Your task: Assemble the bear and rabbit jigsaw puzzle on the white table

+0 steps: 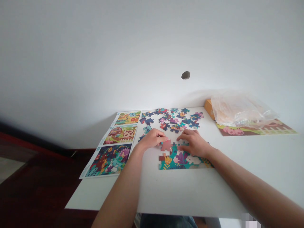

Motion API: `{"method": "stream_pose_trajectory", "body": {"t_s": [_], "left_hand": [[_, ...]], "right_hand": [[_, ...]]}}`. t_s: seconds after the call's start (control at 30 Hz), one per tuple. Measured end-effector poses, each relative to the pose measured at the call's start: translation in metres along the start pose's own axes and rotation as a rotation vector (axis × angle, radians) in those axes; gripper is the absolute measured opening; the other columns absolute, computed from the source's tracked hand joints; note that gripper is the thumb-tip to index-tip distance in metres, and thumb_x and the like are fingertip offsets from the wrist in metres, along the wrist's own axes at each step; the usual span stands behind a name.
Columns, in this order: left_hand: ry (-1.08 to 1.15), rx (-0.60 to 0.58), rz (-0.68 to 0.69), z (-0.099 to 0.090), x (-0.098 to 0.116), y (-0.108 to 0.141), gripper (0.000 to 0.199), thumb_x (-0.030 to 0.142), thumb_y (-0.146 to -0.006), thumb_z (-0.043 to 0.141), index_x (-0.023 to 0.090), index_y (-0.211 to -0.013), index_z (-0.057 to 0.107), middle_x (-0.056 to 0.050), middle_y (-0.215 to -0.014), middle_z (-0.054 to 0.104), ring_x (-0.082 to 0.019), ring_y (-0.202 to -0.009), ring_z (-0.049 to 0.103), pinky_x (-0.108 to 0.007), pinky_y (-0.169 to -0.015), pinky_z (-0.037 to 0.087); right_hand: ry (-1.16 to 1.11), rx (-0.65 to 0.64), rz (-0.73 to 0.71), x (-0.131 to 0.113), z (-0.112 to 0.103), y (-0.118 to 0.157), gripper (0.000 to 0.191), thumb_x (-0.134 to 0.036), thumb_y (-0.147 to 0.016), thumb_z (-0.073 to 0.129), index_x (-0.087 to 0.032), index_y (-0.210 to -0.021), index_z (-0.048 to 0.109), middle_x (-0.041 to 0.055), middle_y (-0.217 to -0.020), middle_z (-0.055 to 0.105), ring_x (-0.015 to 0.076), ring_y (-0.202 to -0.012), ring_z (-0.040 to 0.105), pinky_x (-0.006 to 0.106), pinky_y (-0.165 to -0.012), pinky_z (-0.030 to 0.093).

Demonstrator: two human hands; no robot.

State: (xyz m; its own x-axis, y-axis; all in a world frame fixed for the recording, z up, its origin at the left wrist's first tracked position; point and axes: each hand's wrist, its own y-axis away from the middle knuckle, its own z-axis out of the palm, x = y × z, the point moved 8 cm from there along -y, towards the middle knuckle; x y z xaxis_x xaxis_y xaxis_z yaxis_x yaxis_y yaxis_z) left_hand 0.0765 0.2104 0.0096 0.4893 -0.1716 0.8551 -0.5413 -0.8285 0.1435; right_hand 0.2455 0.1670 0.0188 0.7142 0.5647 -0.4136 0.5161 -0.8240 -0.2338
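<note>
My left hand (pixel 154 138) pinches a reddish-pink puzzle piece (pixel 166 145) at the upper left of a partly joined jigsaw puzzle (pixel 180 161). The joined part shows teal leaves, a yellow flower, purple leaves and a white rabbit. Over its upper right lies my right hand (pixel 193 142), fingers spread and fingertips near the puzzle's top edge, holding nothing that I can see. My right palm hides some of the joined pieces. Behind both hands, several loose puzzle pieces (pixel 174 121) lie scattered on the white table (pixel 152 193).
A sheet with three printed pictures (pixel 111 158) lies on the left, reaching the table's edge. At the back right, a clear plastic bag (pixel 239 109) rests against an orange box (pixel 209 109), above a farm-scene puzzle (pixel 256 129). The white wall (pixel 152 63) has a hole (pixel 185 75).
</note>
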Motion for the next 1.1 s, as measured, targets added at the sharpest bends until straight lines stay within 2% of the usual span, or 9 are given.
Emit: {"method": "stream_pose_trajectory", "body": {"t_s": [0.2, 0.57, 0.8, 1.1], "left_hand": [[-0.095, 0.028, 0.037, -0.0049, -0.0058, -0.0021, 0.033, 0.043, -0.076, 0.065, 0.015, -0.060, 0.069, 0.000, -0.055, 0.057, -0.011, -0.053, 0.044, -0.022, -0.048, 0.031], [-0.237, -0.051, 0.100, 0.0015, -0.0025, -0.0008, 0.027, 0.034, -0.077, 0.061, 0.013, -0.063, 0.072, -0.001, -0.057, 0.061, -0.012, -0.054, 0.047, -0.021, -0.051, 0.033], [-0.262, -0.024, 0.050, 0.0010, -0.0066, 0.0010, 0.017, 0.032, -0.072, 0.070, 0.017, -0.078, 0.074, -0.002, -0.071, 0.069, -0.015, -0.065, 0.060, -0.023, -0.062, 0.042], [-0.340, -0.008, 0.039, 0.0010, -0.0029, 0.0016, 0.021, 0.038, -0.071, 0.073, 0.019, -0.078, 0.073, 0.000, -0.071, 0.064, -0.014, -0.064, 0.056, -0.023, -0.059, 0.039]], "right_hand": [[0.003, 0.010, 0.005, 0.0017, -0.0009, 0.0005, 0.031, -0.047, -0.086, 0.069, -0.026, -0.109, 0.071, 0.0068, -0.103, 0.063, 0.0246, -0.103, 0.061, 0.042, -0.092, 0.040], [0.008, 0.009, 0.015, 0.0019, -0.0005, -0.0001, 0.031, -0.047, -0.085, 0.069, -0.027, -0.109, 0.070, 0.0065, -0.102, 0.062, 0.0254, -0.102, 0.061, 0.043, -0.093, 0.040], [-0.002, 0.001, 0.029, 0.0038, 0.0007, -0.0002, 0.033, -0.048, -0.085, 0.069, -0.026, -0.109, 0.070, 0.0067, -0.104, 0.062, 0.0256, -0.103, 0.060, 0.045, -0.094, 0.039], [-0.007, 0.001, 0.035, 0.0040, -0.0001, -0.0002, 0.034, -0.049, -0.085, 0.068, -0.026, -0.110, 0.070, 0.0071, -0.104, 0.062, 0.0252, -0.103, 0.060, 0.044, -0.095, 0.039]]}}
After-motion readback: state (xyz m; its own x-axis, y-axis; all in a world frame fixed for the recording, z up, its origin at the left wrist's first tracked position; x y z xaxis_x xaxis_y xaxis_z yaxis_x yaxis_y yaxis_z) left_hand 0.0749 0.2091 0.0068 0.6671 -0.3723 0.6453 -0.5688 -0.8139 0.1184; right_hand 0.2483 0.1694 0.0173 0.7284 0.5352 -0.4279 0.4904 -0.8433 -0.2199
